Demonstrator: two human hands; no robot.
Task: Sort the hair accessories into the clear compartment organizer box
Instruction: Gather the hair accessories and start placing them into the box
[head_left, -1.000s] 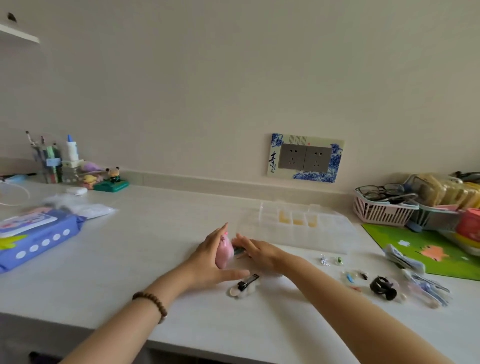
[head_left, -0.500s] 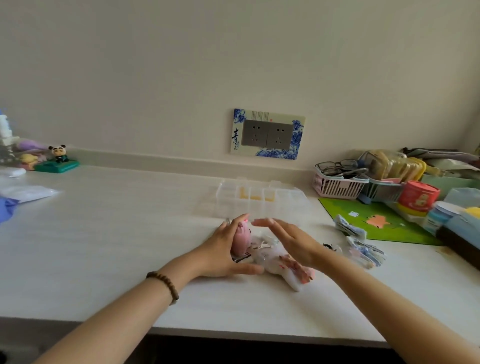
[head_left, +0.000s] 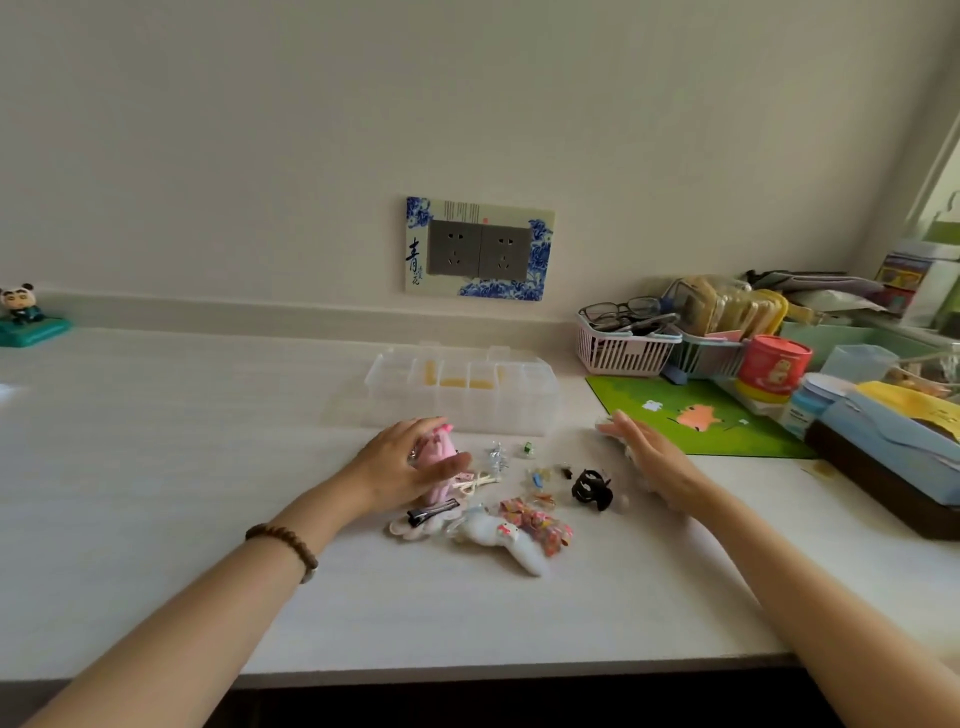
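Your left hand (head_left: 402, 465) is curled around a pink plush accessory (head_left: 439, 460), just near of the clear organizer box (head_left: 462, 397) at the far middle of the white counter (head_left: 182, 467). Your right hand (head_left: 652, 457) lies flat and open, fingers spread, possibly resting on something pale, though it is blurred. Between your hands lie a black claw clip (head_left: 591, 489), a white plush clip (head_left: 501, 538) and small clips.

socket plate (head_left: 479, 248) — "青"
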